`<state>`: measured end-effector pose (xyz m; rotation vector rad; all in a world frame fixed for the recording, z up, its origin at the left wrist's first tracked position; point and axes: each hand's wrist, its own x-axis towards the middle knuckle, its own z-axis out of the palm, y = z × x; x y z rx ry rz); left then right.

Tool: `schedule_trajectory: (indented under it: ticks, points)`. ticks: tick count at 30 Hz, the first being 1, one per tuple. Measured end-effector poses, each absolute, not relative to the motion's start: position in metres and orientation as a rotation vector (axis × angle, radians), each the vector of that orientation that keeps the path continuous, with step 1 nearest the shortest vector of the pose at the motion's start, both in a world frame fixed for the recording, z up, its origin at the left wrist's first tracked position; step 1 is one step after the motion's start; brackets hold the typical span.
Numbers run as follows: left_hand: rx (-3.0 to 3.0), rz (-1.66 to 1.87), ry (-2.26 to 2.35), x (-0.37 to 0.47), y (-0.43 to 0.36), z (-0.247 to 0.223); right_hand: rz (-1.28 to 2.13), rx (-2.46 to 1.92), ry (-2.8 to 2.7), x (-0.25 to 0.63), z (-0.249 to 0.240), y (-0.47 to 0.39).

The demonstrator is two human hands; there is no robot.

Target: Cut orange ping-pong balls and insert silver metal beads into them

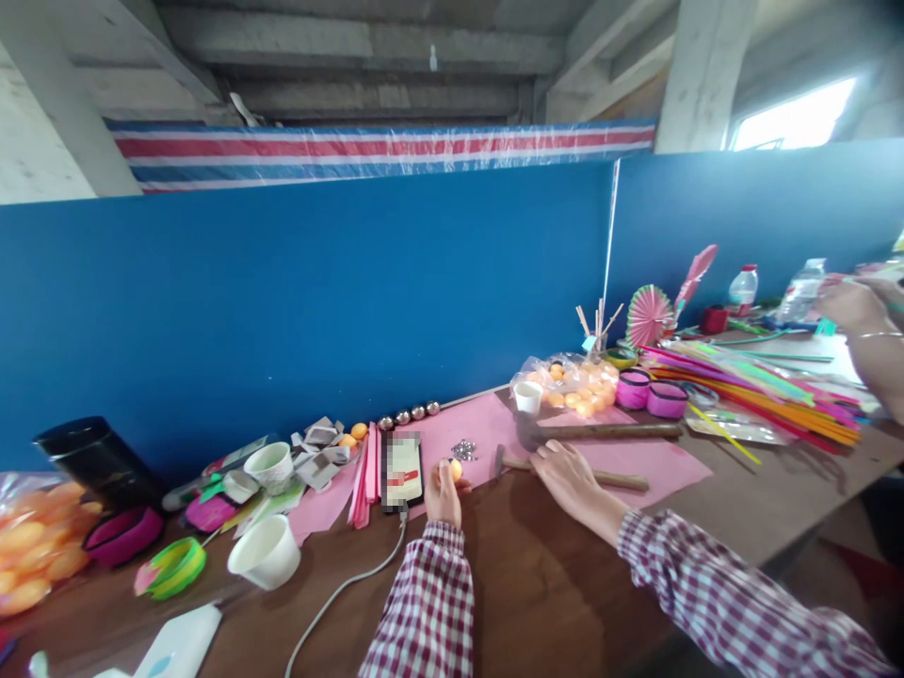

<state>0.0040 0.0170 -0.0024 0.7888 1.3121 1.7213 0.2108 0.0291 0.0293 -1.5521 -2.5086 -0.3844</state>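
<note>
My left hand (443, 494) pinches an orange ping-pong ball (456, 468) between thumb and fingers, just right of a phone (402, 471) on a cable. Small shiny metal pieces (464, 450) lie in a pile just beyond the ball, on pink paper (487, 419). My right hand (571, 478) is closed over the wooden handle of a small hammer (621, 481), whose head points left. The fingers partly hide that handle. Right behind them lies a larger hammer (611, 431) with a dark head, roughly parallel.
Bagged orange balls (583, 395) and a white cup (527, 396) stand behind the hammers. Steel balls (417, 412) line the blue partition (317, 301). White bowls (265, 551) sit left. Colourful strips (763, 395) and another person's hand (851, 306) are at right.
</note>
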Motion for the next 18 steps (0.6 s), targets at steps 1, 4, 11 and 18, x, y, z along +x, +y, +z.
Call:
schedule_trajectory:
  ticks: [1,4,11,18]
  points:
    - [0.785,1.723,1.308,0.004,0.017,-0.002,-0.404,-1.569,-2.495,0.212,0.028,0.030]
    - [0.780,1.728,1.295,0.005,0.017,-0.002,-0.454,-1.635,-2.435,0.217,0.027,0.032]
    - [0.777,1.741,1.272,0.004,0.018,-0.002,-0.410,-1.661,-2.376,0.210,0.040,0.020]
    - [0.602,1.797,1.224,0.002,0.020,-0.006,-0.104,-1.455,-2.417,0.162,0.060,0.029]
